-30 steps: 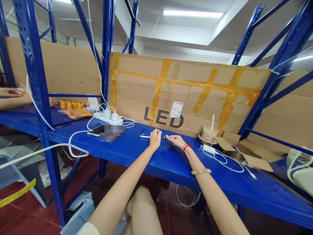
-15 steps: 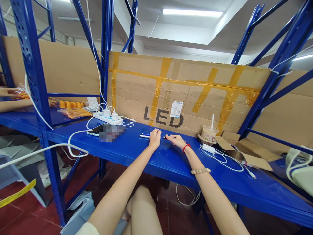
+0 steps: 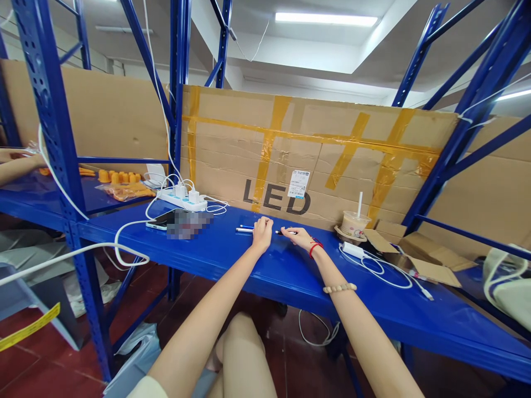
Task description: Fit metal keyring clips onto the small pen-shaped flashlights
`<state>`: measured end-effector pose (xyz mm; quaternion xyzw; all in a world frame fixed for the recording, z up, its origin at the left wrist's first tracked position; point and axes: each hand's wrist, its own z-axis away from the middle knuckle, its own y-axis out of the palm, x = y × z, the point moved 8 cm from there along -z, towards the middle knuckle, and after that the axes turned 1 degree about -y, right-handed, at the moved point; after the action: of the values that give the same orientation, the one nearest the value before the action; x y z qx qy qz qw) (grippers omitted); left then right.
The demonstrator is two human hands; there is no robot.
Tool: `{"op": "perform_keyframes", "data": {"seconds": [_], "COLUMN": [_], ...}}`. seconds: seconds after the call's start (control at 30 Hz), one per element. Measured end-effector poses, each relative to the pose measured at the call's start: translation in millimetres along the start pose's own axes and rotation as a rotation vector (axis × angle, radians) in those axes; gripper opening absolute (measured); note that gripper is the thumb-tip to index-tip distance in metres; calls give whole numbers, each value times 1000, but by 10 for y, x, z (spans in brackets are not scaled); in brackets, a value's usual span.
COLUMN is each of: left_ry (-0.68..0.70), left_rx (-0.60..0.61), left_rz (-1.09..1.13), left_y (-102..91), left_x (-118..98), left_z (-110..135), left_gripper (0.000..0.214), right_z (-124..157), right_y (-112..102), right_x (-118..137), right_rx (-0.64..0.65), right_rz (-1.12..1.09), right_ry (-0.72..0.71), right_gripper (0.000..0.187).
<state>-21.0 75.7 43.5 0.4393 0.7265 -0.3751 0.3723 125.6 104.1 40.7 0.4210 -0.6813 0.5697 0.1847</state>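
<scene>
My left hand [image 3: 263, 234] is closed with its fingers curled together, low over the blue tabletop; what it holds, if anything, is hidden. Just left of it lie a silver-white pen [image 3: 243, 230] and a blue pen [image 3: 246, 226], their right ends covered by the hand. A short gap away, my right hand [image 3: 301, 238] pinches a slim pen [image 3: 282, 232] with dark parts. This pen points left toward my left hand, and the two hands are apart.
A power strip [image 3: 185, 200] with chargers and a phone [image 3: 156, 223] stand left. To the right are a drink cup [image 3: 354, 223], a white cable [image 3: 385, 274] and an opened carton [image 3: 431, 260]. Yellow cups [image 3: 120, 177] lie beyond the post, near a co-worker's arm [image 3: 19, 167].
My hands keep nearly the same pose, and the view shifts only slightly. At the far left, the co-worker's hand has drawn back from beside the yellow cups.
</scene>
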Motion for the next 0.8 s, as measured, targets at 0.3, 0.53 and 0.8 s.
{"op": "perform_keyframes", "data": {"seconds": [0.3,0.53,0.8], "left_ry": [-4,-9,-1], "left_rx": [8,9,2], "left_rz": [-5,-3,1], "left_y": [-9,-10,-8], "left_x": [-23,-27,-21], "left_z": [16,19,12], "left_gripper": [20,19,20], "right_z": [11,19,19], "right_y": [-18,-20,-28], "right_x": [24,33,40], "right_rx": [-15,-24,-38], "right_rz": [22,27,36], "right_ry": [-7,-8,-12], "right_gripper": [55,56,55]}}
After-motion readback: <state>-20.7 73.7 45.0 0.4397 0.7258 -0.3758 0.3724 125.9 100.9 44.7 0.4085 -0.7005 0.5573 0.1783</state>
